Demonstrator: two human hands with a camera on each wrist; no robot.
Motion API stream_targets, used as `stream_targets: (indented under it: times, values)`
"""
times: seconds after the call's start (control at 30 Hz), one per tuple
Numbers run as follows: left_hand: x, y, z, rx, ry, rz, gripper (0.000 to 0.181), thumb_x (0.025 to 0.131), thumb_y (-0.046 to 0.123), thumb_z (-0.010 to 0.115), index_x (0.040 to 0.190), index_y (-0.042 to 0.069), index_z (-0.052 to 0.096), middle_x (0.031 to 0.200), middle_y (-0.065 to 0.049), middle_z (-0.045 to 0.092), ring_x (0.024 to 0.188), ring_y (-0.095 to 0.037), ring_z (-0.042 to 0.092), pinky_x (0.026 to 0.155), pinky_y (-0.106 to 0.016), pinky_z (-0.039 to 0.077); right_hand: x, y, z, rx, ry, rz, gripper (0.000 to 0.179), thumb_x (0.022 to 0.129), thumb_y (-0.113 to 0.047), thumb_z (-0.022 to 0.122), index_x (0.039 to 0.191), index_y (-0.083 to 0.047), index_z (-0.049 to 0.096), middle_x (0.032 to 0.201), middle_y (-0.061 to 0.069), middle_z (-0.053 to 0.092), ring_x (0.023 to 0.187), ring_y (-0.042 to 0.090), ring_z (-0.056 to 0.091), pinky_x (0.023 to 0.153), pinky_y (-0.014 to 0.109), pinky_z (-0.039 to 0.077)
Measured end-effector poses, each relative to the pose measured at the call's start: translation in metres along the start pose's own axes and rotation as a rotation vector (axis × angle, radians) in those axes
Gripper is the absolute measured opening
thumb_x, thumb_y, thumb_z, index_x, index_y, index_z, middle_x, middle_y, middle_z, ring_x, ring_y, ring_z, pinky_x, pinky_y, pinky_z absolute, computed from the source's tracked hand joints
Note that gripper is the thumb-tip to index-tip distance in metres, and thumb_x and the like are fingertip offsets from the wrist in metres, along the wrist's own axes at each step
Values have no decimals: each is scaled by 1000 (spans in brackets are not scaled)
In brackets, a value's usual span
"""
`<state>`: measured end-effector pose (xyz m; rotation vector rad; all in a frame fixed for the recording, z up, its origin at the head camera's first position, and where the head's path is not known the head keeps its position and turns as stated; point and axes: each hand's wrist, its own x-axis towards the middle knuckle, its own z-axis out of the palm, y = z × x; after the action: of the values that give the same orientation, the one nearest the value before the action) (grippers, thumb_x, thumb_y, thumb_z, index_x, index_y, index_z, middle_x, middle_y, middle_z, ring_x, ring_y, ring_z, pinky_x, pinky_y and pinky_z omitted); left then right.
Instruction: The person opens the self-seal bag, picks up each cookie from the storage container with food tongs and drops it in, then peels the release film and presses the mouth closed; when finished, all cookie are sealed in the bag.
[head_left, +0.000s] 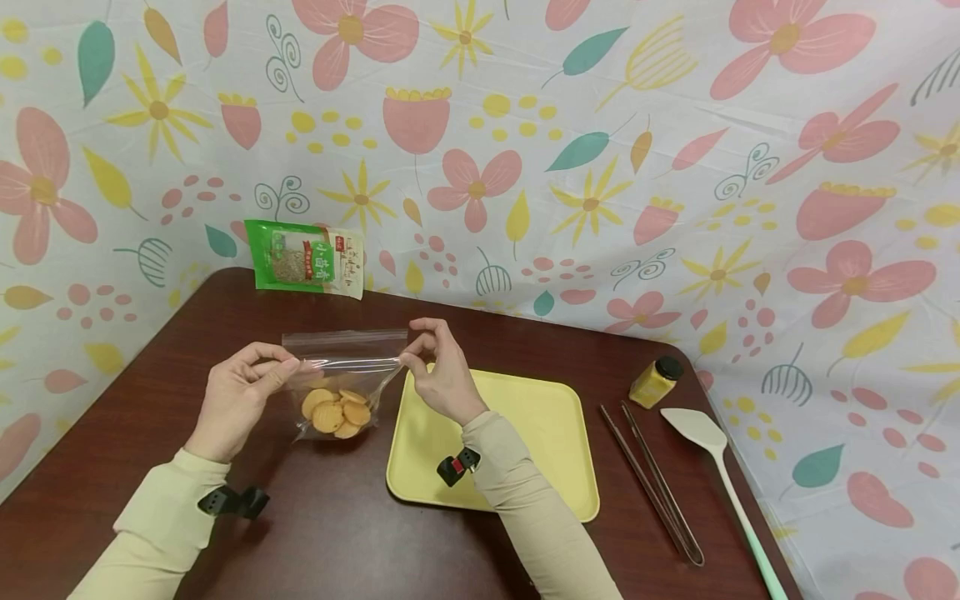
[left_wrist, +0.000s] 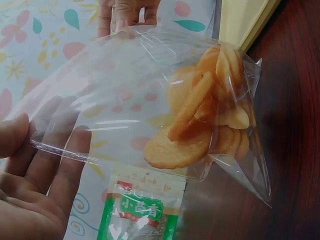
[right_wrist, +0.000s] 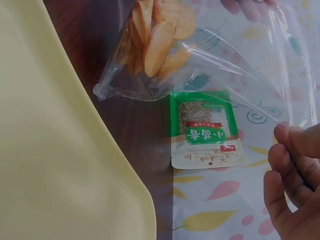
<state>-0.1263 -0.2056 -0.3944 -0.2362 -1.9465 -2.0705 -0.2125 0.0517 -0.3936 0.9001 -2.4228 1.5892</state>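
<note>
A clear zip-top plastic bag (head_left: 315,377) hangs between my two hands, its top edge stretched sideways. Several round golden crisps (head_left: 336,414) are gathered at the bottom of it. My left hand (head_left: 236,400) pinches the bag's upper left side between thumb and fingers. At the opposite upper side, my right hand (head_left: 446,379) pinches the plastic between thumb and forefinger. In the right wrist view the right thumb (right_wrist: 305,140) presses the film just below the zip strip. The left wrist view shows the crisps (left_wrist: 187,145) heaped together inside the film.
A yellow tray (head_left: 536,425) lies under my right forearm. Metal tongs (head_left: 660,492), a white spatula (head_left: 701,429) and a black-capped yellow bottle (head_left: 655,383) are to its right. The green seasoning packet (head_left: 303,260) leans on the patterned cloth (head_left: 480,125) at the back.
</note>
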Motion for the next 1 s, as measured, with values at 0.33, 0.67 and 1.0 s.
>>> stream_targets:
  times: [0.33,0.67,1.0]
  values:
    - [-1,8,-1,175,-42,-55,30,95,16,64,116,-5,65,95,-1,75,89,-10,71,72,-24,56,-1,1,-4,-21,-33,62,38,96,-8,61,129,-4,42,87,-1,67,76,17,59,70,30,47]
    - [-3,23,10,172,-16,-34,29,95,20,64,111,-4,66,101,-10,73,108,-10,63,79,-22,53,-1,-8,-5,-85,-36,43,33,98,-11,60,126,-9,45,89,-3,66,76,13,57,71,29,49]
    - [-9,34,18,255,8,-33,29,96,24,64,111,0,69,99,-8,74,101,-8,67,76,-22,52,-4,-20,-3,-83,34,25,31,96,-6,58,124,-9,45,100,3,56,82,14,55,74,30,51]
